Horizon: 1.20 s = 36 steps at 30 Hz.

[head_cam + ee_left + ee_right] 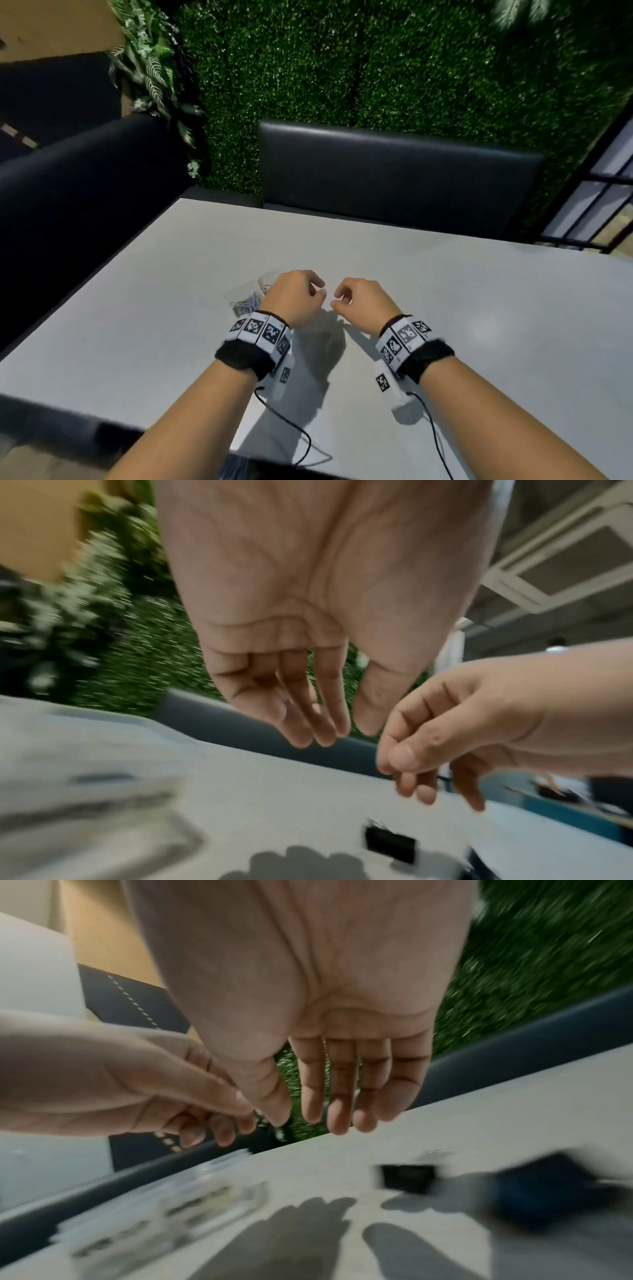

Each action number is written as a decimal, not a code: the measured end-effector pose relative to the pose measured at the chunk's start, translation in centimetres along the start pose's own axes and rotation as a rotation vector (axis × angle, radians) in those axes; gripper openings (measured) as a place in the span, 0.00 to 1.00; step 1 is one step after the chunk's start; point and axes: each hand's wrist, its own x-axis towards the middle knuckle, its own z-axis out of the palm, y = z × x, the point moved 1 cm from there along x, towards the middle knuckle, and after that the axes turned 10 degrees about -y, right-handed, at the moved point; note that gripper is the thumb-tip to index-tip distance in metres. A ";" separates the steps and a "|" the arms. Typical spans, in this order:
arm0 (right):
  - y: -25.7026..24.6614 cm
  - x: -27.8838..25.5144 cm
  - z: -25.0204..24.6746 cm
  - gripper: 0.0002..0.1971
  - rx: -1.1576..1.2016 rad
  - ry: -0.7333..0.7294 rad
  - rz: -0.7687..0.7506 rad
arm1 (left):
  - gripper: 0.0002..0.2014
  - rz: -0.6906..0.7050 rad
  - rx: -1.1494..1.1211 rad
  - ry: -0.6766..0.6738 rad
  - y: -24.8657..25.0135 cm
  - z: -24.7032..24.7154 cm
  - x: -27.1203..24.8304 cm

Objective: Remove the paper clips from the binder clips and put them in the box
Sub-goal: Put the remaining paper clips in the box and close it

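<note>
Nearest the person, both hands are held raised above the grey table (445, 291), close together as if for a two-handed pull. The left hand (295, 297) is loosely curled; whether a paper clip is pinched cannot be told. The right hand (363, 301) hangs relaxed, and nothing is seen in it. Below the hands a black binder clip (390, 845) lies on the table. Left of the left hand sits the clear box (265, 281), kept within easy reach, with patterned binder clips (247, 305) just beside it.

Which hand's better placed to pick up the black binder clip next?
Right. The black binder clip lies just beneath the open fingers of the right hand; the left hand hangs farther off.
</note>
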 end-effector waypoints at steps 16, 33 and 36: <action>13.8 -9.4 -4.1 0.22 -0.214 -0.159 0.424 | 0.19 0.123 0.381 -0.349 6.3 11.0 7.2; 10.2 -3.3 -1.8 0.42 -0.072 -0.030 0.382 | 0.17 0.130 0.242 -0.259 4.5 8.2 1.2; 10.4 -2.9 -1.5 0.31 -0.091 -0.028 0.404 | 0.16 0.140 0.197 -0.194 3.7 5.4 0.4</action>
